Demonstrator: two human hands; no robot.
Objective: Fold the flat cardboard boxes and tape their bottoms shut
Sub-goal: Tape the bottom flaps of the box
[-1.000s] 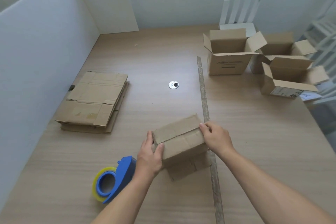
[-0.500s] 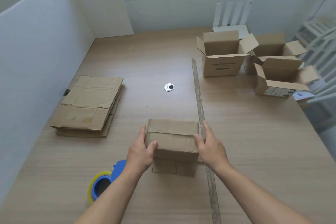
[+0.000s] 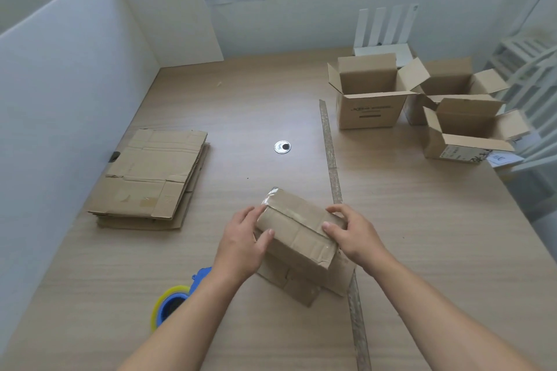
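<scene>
My left hand (image 3: 241,245) and right hand (image 3: 355,238) each grip one end of the box (image 3: 298,232), fingers curled over its upper edge and thumbs on the near face. Holding both ends lets me turn it without the walls skewing. The box is near the middle of the worktop's (image 3: 271,99) front edge, bottom up and at an angle, with clear tape shining along its seam and the loose flaps splayed underneath. From that I judge the sealing done, and what remains is flipping it upright. The tape dispenser (image 3: 177,301) lies just beside my left wrist, handy for the next one. The stack of flat cardboard (image 3: 150,178) waits by the left edge against the partition (image 3: 60,84), while three open boxes (image 3: 367,93) stand at the far right corner — clear of my working space.
</scene>
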